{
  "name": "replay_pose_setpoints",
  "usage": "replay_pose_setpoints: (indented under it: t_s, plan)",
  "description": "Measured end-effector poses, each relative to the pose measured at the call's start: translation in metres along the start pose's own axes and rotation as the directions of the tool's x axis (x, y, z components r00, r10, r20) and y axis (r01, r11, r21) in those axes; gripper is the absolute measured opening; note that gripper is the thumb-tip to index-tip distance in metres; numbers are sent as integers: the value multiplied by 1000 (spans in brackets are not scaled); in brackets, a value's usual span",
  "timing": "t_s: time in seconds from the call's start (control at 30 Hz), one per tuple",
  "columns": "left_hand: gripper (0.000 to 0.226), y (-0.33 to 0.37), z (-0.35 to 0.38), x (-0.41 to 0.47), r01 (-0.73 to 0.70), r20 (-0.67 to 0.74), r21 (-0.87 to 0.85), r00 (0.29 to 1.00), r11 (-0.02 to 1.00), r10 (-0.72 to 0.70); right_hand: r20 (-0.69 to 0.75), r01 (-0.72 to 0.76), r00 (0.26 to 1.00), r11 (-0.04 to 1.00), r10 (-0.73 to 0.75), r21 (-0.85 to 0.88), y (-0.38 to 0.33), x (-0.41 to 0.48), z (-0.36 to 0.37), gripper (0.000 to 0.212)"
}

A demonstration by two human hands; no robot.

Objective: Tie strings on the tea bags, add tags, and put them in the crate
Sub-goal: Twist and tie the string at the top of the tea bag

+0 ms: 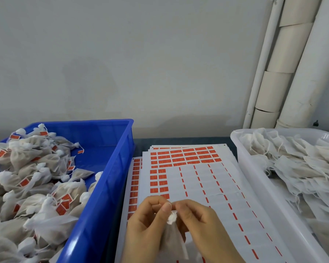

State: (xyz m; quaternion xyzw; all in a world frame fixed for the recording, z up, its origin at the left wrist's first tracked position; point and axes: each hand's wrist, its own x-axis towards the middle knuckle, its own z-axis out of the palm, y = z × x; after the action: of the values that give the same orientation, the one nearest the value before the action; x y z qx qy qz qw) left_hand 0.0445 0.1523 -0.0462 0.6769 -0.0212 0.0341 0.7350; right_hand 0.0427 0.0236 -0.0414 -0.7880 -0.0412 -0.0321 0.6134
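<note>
Hands pinching tea bag neck.

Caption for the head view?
Left hand and right hand pinch a tea bag by its neck over tag sheets, between blue crate of tagged bags and white tray of untied bags.

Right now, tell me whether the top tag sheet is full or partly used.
Partly used. The top tag sheet has red tags only in its far rows and two left columns; the rest is bare backing.
</note>
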Motion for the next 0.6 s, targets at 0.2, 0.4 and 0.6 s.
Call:
replay_pose_setpoints:
  t_s: [0.2, 0.4, 0.6]
  plan:
    - [21, -4, -1, -2, -63, 42, 79, 997, 995, 60, 140, -96, 985, 995, 97, -8, 2, 3, -9, 25]
    - [20, -3, 1, -2, -25, 78, 81, 997, 996, 18, 137, -93, 986, 994, 99, -52, 3, 3, -14, 10]
    - [6, -7, 2, 3, 82, 68, 73, 994, 994, -87, 75, -37, 996, 981, 53, -192, 2, 1, -10, 11]
